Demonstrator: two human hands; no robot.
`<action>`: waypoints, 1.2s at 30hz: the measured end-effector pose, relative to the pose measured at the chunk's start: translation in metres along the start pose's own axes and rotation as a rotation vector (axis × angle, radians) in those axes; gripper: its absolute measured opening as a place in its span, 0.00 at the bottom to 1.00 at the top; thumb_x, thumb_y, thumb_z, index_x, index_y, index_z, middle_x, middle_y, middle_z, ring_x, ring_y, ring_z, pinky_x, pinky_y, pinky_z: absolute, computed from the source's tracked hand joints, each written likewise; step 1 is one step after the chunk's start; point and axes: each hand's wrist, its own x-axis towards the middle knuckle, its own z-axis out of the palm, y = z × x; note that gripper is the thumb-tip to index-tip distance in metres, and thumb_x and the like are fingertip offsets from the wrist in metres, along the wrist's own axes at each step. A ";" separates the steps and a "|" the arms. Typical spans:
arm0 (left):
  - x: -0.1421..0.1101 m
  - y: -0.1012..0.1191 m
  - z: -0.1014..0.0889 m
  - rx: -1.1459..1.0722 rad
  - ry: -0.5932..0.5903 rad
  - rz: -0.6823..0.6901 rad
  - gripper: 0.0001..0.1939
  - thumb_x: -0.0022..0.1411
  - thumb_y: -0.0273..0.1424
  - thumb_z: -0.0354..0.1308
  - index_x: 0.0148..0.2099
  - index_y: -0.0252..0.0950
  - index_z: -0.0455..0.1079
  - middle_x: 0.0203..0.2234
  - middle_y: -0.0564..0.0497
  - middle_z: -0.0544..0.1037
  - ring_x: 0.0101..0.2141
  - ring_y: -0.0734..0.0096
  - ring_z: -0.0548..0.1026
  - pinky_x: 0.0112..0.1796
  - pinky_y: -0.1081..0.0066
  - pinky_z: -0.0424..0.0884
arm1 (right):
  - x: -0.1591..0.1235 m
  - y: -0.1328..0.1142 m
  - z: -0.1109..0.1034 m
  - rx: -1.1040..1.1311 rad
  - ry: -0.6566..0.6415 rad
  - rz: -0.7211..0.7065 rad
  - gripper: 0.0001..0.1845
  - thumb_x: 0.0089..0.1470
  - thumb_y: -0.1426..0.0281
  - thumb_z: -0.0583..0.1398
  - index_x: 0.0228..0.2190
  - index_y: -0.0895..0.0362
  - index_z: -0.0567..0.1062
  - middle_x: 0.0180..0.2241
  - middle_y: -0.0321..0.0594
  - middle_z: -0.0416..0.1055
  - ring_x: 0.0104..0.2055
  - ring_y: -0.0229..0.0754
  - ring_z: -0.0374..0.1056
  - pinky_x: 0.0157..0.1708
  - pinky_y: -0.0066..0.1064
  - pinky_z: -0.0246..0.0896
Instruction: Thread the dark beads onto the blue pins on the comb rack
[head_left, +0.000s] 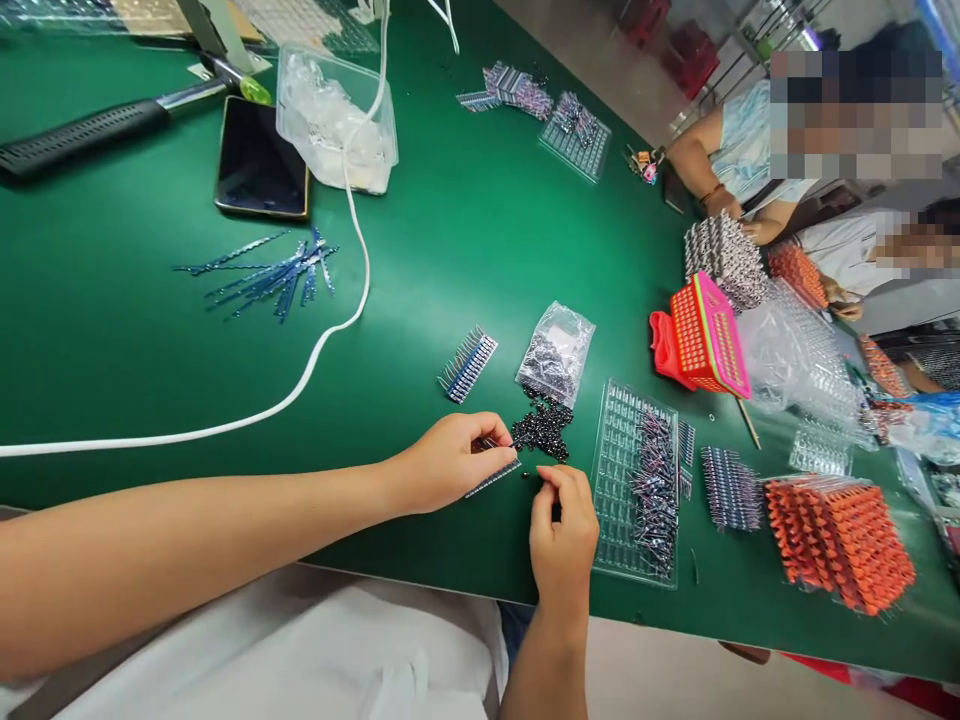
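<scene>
My left hand (450,462) is closed around a narrow strip of small parts (493,480), its thumb and forefinger pinched at the strip's upper edge. Close by on the right, my right hand (564,515) has thumb and fingertips pressed together; whatever is between them is too small to make out. A pile of tiny black bead-like pieces (544,428) lies just beyond both hands. Above it rests a clear plastic bag (556,350) with more dark pieces inside. Another strip of blue-and-white parts with wire legs (469,365) lies farther left.
Right of my hands lies a clear tray (616,480) with many wired parts. Beyond it are bundled parts (731,488), orange stacks (840,540) and a pink-red basket (705,335). A white cable (322,350), phone (262,160) and hammer (90,135) lie left. Two people sit at the far right.
</scene>
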 end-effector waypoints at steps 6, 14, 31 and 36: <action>-0.001 0.000 -0.001 0.008 0.015 0.021 0.11 0.59 0.38 0.58 0.33 0.35 0.67 0.24 0.56 0.68 0.26 0.73 0.65 0.28 0.72 0.60 | 0.000 -0.002 -0.002 0.048 0.023 0.043 0.09 0.62 0.75 0.54 0.40 0.56 0.73 0.38 0.40 0.69 0.40 0.39 0.68 0.38 0.32 0.66; -0.001 0.000 -0.002 -0.019 -0.003 -0.015 0.09 0.60 0.37 0.58 0.33 0.36 0.67 0.24 0.56 0.68 0.25 0.74 0.65 0.28 0.72 0.61 | -0.003 0.001 -0.001 0.051 -0.005 -0.009 0.08 0.60 0.74 0.58 0.41 0.54 0.75 0.37 0.40 0.69 0.38 0.38 0.68 0.37 0.32 0.67; 0.000 -0.001 -0.002 0.029 0.015 0.038 0.10 0.59 0.37 0.58 0.32 0.35 0.68 0.24 0.55 0.69 0.27 0.72 0.67 0.29 0.72 0.63 | 0.006 -0.002 0.007 -0.085 -0.056 -0.115 0.11 0.62 0.74 0.55 0.43 0.54 0.75 0.37 0.42 0.69 0.41 0.41 0.67 0.41 0.37 0.67; -0.001 0.001 -0.002 0.023 0.009 0.035 0.10 0.59 0.37 0.59 0.32 0.35 0.68 0.24 0.55 0.69 0.27 0.72 0.66 0.29 0.71 0.62 | 0.006 -0.003 0.008 -0.101 -0.062 -0.112 0.07 0.61 0.74 0.56 0.39 0.55 0.74 0.38 0.42 0.68 0.41 0.42 0.66 0.42 0.37 0.65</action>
